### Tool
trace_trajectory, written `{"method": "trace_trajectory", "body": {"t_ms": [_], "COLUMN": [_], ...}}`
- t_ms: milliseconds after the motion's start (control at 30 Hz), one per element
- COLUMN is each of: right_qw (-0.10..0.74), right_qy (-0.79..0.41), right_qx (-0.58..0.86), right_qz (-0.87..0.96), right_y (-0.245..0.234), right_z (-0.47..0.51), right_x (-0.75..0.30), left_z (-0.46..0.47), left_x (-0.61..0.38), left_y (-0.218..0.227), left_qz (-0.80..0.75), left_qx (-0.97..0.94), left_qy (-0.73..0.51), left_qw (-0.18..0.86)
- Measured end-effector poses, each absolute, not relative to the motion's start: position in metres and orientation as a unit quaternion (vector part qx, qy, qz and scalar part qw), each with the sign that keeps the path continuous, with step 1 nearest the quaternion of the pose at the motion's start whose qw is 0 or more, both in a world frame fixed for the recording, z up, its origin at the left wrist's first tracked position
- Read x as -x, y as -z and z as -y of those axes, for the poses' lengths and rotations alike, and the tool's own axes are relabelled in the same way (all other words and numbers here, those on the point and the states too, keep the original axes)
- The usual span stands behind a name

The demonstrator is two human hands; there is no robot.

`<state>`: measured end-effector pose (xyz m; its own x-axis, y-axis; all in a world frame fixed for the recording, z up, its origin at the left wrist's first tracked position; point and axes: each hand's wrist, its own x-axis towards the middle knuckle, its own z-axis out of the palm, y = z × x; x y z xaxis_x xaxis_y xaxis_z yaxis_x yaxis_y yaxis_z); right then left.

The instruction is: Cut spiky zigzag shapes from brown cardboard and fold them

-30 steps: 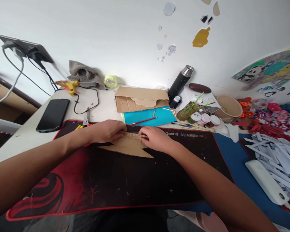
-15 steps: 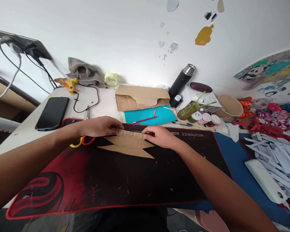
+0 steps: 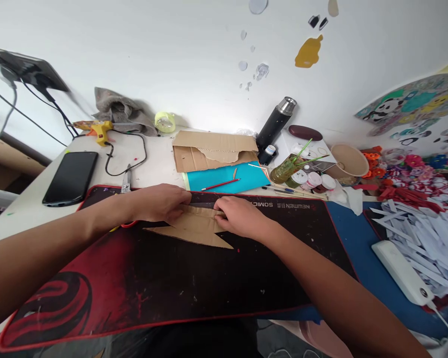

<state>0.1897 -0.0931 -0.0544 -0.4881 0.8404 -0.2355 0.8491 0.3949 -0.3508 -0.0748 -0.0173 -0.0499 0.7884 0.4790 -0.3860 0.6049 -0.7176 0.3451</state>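
A brown cardboard cutout (image 3: 194,224) with pointed, zigzag side edges lies on the black and red desk mat (image 3: 194,283). At its far left part my left hand (image 3: 164,201) is closed, the fingers curled down on the cardboard. My right hand (image 3: 241,216) pinches the far right part between thumb and fingers. Both hands cover portions of the top edge. Beside my left hand are scissors (image 3: 126,180); their handles are mostly hidden under my left wrist and forearm.
Behind the mat lie folded cardboard (image 3: 216,144), a blue sheet (image 3: 209,178) and a red pencil (image 3: 221,184). A phone (image 3: 70,178) and yellow glue gun (image 3: 101,130) are at left. A black flask (image 3: 275,124), paint jars (image 3: 313,180) and paper strips (image 3: 429,243) are at right.
Both hands have moved slightly nearer along the cardboard and now cover more of its middle tier. My left hand's fingers curl further over it. The whole view has shifted a little.
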Motion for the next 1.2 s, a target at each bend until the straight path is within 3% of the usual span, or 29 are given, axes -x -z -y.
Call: {"method": "trace_trajectory", "body": {"t_ms": [367,600,767,967,1200], "right_qw": [0.052,0.0,-0.031,-0.092,-0.102], "right_qy": [0.164,0.16,0.184,0.323,0.296], "right_qx": [-0.461,-0.463,-0.477,-0.544,-0.574], "right_qz": [-0.87,-0.872,-0.859,-0.769,-0.756], "right_y": [0.059,0.071,0.072,0.062,0.065], "right_z": [0.093,0.099,0.101,0.096,0.094], "right_x": [-0.184,-0.186,-0.185,-0.2,-0.203], "left_z": [0.027,0.036,0.048,0.056,0.059], "left_x": [0.077,0.085,0.071,0.067,0.074], "left_y": [0.053,0.077,0.077,0.072,0.064], "left_qz": [-0.258,-0.237,-0.24,-0.254,-0.283], "left_qx": [-0.935,-0.958,-0.95,-0.95,-0.936], "left_qy": [0.089,0.0,-0.035,-0.023,-0.009], "left_qw": [0.228,0.163,0.197,0.181,0.208]}}
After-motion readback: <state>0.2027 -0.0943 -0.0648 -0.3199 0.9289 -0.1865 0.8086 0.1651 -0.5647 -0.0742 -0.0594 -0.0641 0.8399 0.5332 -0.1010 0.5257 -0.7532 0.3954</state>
